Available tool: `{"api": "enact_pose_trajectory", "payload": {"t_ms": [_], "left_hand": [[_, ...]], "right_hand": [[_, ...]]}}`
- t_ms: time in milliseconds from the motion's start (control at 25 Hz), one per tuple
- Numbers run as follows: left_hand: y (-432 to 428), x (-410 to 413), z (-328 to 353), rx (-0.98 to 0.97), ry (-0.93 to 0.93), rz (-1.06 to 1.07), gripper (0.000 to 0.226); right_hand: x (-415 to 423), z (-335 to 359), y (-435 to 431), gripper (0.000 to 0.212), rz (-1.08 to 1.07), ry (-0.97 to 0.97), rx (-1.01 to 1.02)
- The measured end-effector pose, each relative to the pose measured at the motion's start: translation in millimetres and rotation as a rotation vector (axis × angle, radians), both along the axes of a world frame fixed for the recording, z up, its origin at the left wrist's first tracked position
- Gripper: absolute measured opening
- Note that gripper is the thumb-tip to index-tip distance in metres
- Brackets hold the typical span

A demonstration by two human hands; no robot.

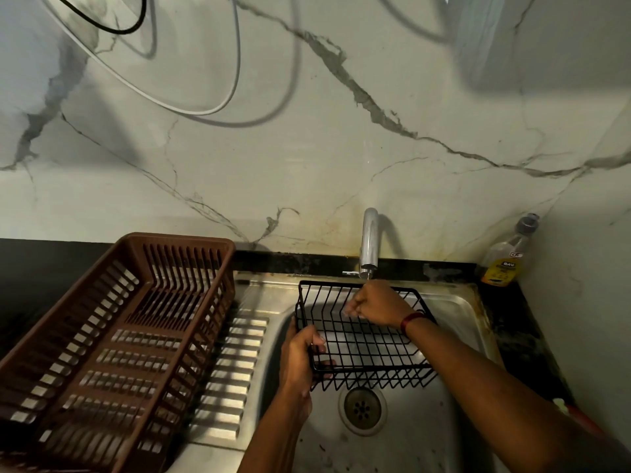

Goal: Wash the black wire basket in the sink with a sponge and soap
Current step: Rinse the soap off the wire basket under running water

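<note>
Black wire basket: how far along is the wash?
Done: basket is held over the sink, below the tap. In hand: left hand grips its near-left corner; right hand is curled at the far wall, blurred, sponge not discernible. Left: no suds visible, so scrubbing and rinsing likely remain; soap bottle stands back right.

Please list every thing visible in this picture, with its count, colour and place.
wire basket: one, black, held over the sink, below the faucet.
sink: one, steel, centre; round drain in its floor.
faucet: one, chrome, behind the sink.
dish rack: one, brown, left of the basket.
bottle: one, clear with yellow label, right back corner.
cables: at least two, white and black, hanging before the wall.
wall: one, pale with grey veins, behind.
wristband: one, red, right wrist.
left hand: grips the basket's left end.
right hand: fingers curled inside the basket; contents blurred.
</note>
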State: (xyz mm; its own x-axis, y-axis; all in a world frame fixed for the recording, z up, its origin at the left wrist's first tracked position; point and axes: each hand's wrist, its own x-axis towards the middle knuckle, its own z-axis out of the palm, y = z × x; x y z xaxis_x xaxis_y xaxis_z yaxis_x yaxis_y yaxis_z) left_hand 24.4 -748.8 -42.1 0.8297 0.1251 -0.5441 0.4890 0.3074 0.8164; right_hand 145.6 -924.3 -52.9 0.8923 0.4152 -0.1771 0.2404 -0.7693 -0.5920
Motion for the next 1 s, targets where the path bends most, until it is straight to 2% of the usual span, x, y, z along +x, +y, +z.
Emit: {"api": "enact_pose_trajectory", "payload": {"t_ms": [120, 200, 240, 320, 440, 600, 720, 800, 880, 1000], "left_hand": [[3.8, -5.6, -7.1, -0.020, 0.012, 0.010, 0.049], [7.4, -8.9, -11.7, -0.056, 0.003, 0.031, 0.052], [9.8, -10.7, -12.6, -0.067, -0.002, 0.044, 0.046], [14.1, -16.0, -11.1, -0.067, -0.023, 0.057, 0.033], [20.6, -24.7, -15.1, -0.062, -0.063, 0.060, 0.059], [29.2, -30.3, -23.3, -0.057, -0.051, 0.134, 0.077], [28.9, -34.7, -24.5, -0.060, -0.080, 0.148, 0.073], [29.3, -37.2, -23.0, -0.068, -0.083, 0.155, 0.065], [28.9, -40.3, -23.5, -0.072, -0.082, 0.154, 0.071], [26.6, -45.3, -27.2, -0.065, -0.105, 0.164, 0.082]], "right_hand": [[-6.4, -1.1, 4.0, 0.016, 0.041, -0.042, -0.109], [-5.7, 1.2, 5.7, 0.019, -0.007, -0.008, 0.025], [-5.1, -0.6, 3.6, 0.019, -0.040, -0.010, 0.067], [-3.0, -6.4, -1.7, 0.015, -0.053, -0.019, 0.009], [-3.8, -8.8, -5.6, 0.019, -0.008, -0.038, -0.130], [-2.1, -9.8, -6.7, 0.014, -0.015, -0.088, -0.062], [-6.6, -12.2, -2.7, 0.020, -0.034, -0.176, -0.216], [-4.7, -8.2, -1.0, 0.020, -0.013, -0.179, -0.202], [-3.9, -4.0, 0.1, 0.018, -0.047, -0.201, -0.214], [-11.5, -3.1, 6.3, 0.013, -0.077, -0.311, -0.374]]}}
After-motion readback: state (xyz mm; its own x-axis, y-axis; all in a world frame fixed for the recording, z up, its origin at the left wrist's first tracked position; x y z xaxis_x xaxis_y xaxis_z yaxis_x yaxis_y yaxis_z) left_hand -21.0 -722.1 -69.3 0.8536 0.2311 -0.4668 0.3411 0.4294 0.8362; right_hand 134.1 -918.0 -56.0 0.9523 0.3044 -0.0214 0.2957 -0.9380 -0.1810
